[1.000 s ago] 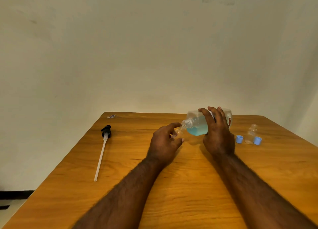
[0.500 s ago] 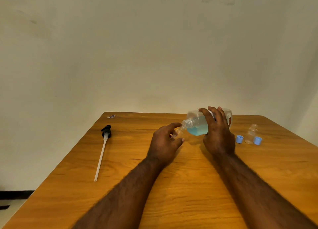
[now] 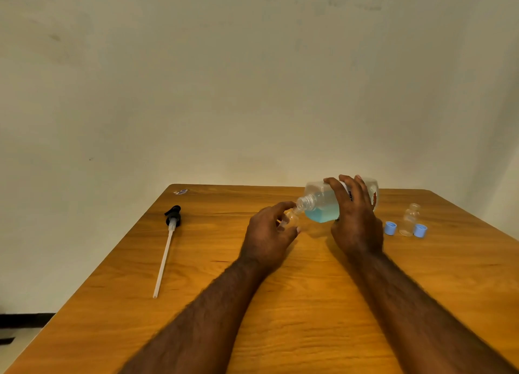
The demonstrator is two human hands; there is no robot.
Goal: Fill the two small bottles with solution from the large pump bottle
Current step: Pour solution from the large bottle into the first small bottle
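Observation:
My right hand (image 3: 354, 219) grips the large clear bottle (image 3: 320, 205), which is tipped on its side with its open neck pointing left and down; blue liquid pools in its lower part. The neck meets the mouth of a small clear bottle (image 3: 292, 219), mostly hidden inside the curled fingers of my left hand (image 3: 266, 236), which holds it just above the wooden table (image 3: 280, 303). A second small clear bottle (image 3: 410, 219) stands upright and uncapped at the right, between two blue caps (image 3: 390, 228) (image 3: 420, 230).
The black pump head with its long white dip tube (image 3: 168, 241) lies on the table's left side. A small sticker (image 3: 181, 191) sits near the far left corner. A pale wall rises right behind the table's far edge.

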